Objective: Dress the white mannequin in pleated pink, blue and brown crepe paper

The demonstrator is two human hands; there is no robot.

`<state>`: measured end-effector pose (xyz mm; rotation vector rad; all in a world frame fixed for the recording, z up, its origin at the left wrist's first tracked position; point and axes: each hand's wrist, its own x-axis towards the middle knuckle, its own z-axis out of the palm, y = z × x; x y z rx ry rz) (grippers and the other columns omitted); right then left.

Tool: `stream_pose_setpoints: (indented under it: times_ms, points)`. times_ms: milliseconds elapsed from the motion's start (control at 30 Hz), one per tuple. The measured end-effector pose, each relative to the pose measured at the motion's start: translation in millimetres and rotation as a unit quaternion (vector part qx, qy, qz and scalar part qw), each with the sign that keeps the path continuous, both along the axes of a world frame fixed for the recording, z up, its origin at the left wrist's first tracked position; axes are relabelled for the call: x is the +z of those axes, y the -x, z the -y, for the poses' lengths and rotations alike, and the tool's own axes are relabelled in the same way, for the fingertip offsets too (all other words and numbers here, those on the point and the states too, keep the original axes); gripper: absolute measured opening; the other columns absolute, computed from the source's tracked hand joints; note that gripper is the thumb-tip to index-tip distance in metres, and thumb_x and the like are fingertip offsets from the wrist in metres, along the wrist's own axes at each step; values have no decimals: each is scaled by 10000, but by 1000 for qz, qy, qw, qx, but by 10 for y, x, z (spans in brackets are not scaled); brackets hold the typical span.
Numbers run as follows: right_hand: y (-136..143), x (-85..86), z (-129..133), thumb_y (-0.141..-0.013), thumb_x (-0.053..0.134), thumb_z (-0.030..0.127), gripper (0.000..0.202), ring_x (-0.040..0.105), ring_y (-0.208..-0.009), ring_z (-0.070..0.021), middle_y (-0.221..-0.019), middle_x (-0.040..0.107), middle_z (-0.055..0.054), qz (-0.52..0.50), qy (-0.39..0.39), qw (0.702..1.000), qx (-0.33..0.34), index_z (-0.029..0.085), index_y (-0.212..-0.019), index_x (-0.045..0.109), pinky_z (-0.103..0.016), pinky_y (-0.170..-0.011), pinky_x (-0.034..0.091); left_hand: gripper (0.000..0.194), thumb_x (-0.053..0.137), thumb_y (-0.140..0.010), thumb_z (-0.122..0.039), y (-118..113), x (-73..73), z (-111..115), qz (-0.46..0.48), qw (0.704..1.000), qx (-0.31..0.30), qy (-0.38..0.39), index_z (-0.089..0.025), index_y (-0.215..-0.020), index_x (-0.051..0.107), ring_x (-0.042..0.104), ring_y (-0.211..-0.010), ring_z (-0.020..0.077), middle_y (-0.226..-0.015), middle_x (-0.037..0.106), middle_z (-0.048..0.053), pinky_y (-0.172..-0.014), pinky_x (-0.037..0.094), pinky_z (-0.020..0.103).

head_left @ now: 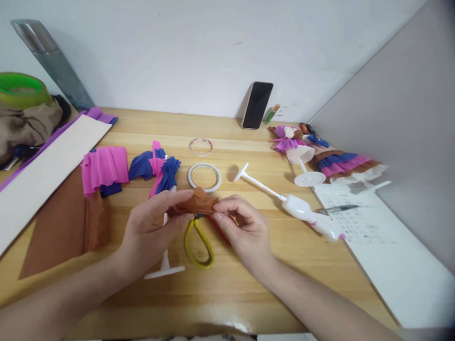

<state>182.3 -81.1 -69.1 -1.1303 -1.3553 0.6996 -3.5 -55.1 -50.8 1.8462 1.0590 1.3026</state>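
A gathered piece of brown crepe paper [197, 201] is held up between my two hands over the middle of the table. My left hand [154, 225] pinches its left end between thumb and fingers. On the right end, my right hand [244, 231] has thumb and fingertips pressed together. Beneath the paper show the yellow handles of a tool [199, 246], its head hidden. Behind my left hand a white stand [165, 272] is partly covered, with blue and pink crepe paper [168, 173] near its top. A roll of white tape [205, 177] lies just beyond.
On the left lie a white board [51, 182], brown paper [57, 229] and pink crepe paper [105, 170]. A white mannequin-like form on a stand [299, 208] lies right, near paper-dressed figures [347, 164] and a written sheet [374, 235]. A phone [257, 105] leans on the wall.
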Motion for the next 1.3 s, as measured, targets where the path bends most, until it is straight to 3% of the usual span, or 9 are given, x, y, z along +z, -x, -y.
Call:
stream_pose_setpoints:
  times_ms: [100,200,300,433,667,833,1033,1133,1300]
  points:
    - [3,-1,-6,-802,655,183,44,588,-670,-146,-728,648,-16,4,14,1000,-10,214,-783,679,-289,-631,484,482,700,-784,-82,21,18,-27,-45,993,-21,-106,-306,-1210,674,658,-698,108,-883,739,1,-667,547,199]
    - [4,3,-10,-803,652,182,40,587,-669,-145,-727,644,-14,6,15,1000,-10,212,-785,673,-282,-622,483,402,673,-794,-49,30,34,-54,-68,982,-50,-171,-275,-1122,727,687,-725,108,-865,730,20,-649,542,169]
    - [2,16,-9,-813,642,168,61,592,-677,-145,-727,642,-13,19,-7,1000,-11,214,-782,666,-276,-618,482,304,671,-792,-47,34,34,-64,-86,976,-39,-196,-245,-1002,765,700,-737,114,-871,733,33,-660,552,166]
    - [-2,37,11,-836,625,137,96,612,-710,-145,-765,663,-20,59,-49,997,-2,221,-808,663,-282,-649,497,277,675,-789,-60,35,21,-52,-92,977,-15,-191,-229,-987,770,704,-737,122,-863,742,43,-677,562,172]
    - [28,8,29,-811,646,185,45,617,-672,-147,-717,675,-13,22,-4,1000,-22,214,-778,644,-277,-641,511,215,676,-808,-100,14,-14,-41,-60,990,1,-131,-225,-956,771,686,-745,122,-857,732,35,-671,564,188]
    - [45,-50,16,-801,657,218,37,605,-671,-142,-718,651,-8,-39,44,998,-11,212,-776,632,-278,-653,505,204,680,-799,-88,12,-33,-59,-46,990,-5,-131,-225,-922,767,683,-757,126,-847,721,28,-684,561,196]
    - [42,-52,12,-793,664,173,67,585,-715,-137,-774,634,-5,-41,15,999,9,215,-749,636,-278,-682,483,192,660,-804,-55,38,-51,-42,-53,994,-2,-99,-216,-864,746,679,-748,110,-860,729,17,-695,550,188]
    - [44,-36,11,-794,660,156,76,590,-718,-138,-790,643,-12,-46,7,999,11,218,-752,642,-279,-680,487,139,690,-787,-86,12,-34,-5,-30,999,12,-40,-214,-809,741,695,-751,120,-825,755,2,-726,556,203]
    - [45,-17,-2,-781,662,151,81,599,-709,-136,-779,661,-13,-58,2,998,13,219,-741,646,-270,-661,491,74,747,-711,-126,-56,6,29,74,988,38,129,-197,-732,747,688,-652,125,-734,756,-3,-657,566,215]
